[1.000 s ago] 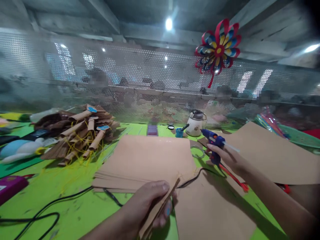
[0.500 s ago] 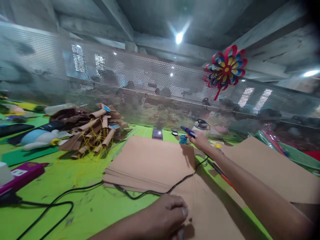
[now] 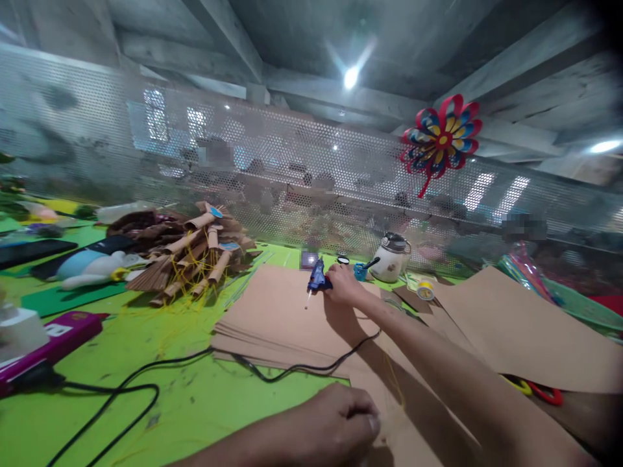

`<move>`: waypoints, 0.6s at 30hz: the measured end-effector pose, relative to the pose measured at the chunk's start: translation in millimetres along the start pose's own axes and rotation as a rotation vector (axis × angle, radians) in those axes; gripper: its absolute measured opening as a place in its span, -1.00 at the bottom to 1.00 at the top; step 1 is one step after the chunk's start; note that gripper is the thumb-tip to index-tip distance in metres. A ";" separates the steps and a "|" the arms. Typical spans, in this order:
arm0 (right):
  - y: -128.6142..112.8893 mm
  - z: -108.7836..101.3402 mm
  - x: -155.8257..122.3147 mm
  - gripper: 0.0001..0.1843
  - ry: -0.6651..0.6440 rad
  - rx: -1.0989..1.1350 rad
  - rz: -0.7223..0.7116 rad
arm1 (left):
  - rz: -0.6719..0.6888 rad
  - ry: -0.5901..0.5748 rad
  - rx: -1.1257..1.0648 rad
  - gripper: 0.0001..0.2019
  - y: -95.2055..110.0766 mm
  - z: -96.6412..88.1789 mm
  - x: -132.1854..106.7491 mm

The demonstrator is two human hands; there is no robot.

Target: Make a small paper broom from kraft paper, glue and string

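My right hand (image 3: 342,285) is closed around a blue glue gun (image 3: 317,275), holding it above a stack of brown kraft paper (image 3: 277,305). The gun's nozzle tilts down toward the top sheet. Low in the view, my left hand (image 3: 335,418) has its fingers curled at the edge of another brown sheet (image 3: 418,434). Whatever lies between its fingertips is hidden. A black cable (image 3: 292,375) crosses the front of the stack. Just behind my right hand stands a small blue holder (image 3: 359,271).
A purple power strip (image 3: 73,340) lies at left. Behind it are rolled brown paper pieces (image 3: 195,259) with yellow strands. A white jar (image 3: 389,259), a tape roll (image 3: 425,290), a large brown sheet (image 3: 516,331) and scissors handles (image 3: 545,393) are at right. A perforated panel (image 3: 272,188) borders the back.
My right hand has moved left with the glue gun, from beside the blue holder to above the paper stack. The gun now tips downward. My left hand has shifted slightly right in view.
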State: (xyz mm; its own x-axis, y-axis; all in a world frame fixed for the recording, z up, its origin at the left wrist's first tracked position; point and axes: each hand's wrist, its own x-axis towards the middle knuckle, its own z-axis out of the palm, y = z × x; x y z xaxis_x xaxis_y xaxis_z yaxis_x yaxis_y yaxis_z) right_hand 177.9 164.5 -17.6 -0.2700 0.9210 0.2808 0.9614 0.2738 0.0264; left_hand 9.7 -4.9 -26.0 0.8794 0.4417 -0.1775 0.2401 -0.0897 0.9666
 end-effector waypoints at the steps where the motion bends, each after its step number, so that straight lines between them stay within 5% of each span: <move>1: 0.7 -3.9 -3.6 -0.74 0.008 0.012 -0.004 | 0.005 -0.010 0.001 -0.83 -0.6 0.6 -0.1; 9: 38.3 -44.4 -75.1 -0.89 0.154 0.246 0.083 | 0.032 0.031 -0.023 -0.78 5.0 2.0 -3.5; 14: 71.5 -55.4 -153.0 -0.62 0.242 0.437 0.254 | 0.099 0.007 0.110 -0.69 22.1 -6.9 -11.2; 18: 78.0 -51.4 -207.1 -0.46 0.270 0.573 0.406 | 0.158 0.123 0.265 -0.67 23.3 -15.1 -7.5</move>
State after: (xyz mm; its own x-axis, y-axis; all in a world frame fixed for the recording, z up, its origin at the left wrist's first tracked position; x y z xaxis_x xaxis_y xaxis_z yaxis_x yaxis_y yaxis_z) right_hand 311.4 -19.1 -24.4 0.1932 0.9005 0.3896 0.7849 0.0964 -0.6120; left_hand 2.5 3.1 0.7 0.8619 0.5070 0.0096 0.2180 -0.3876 0.8957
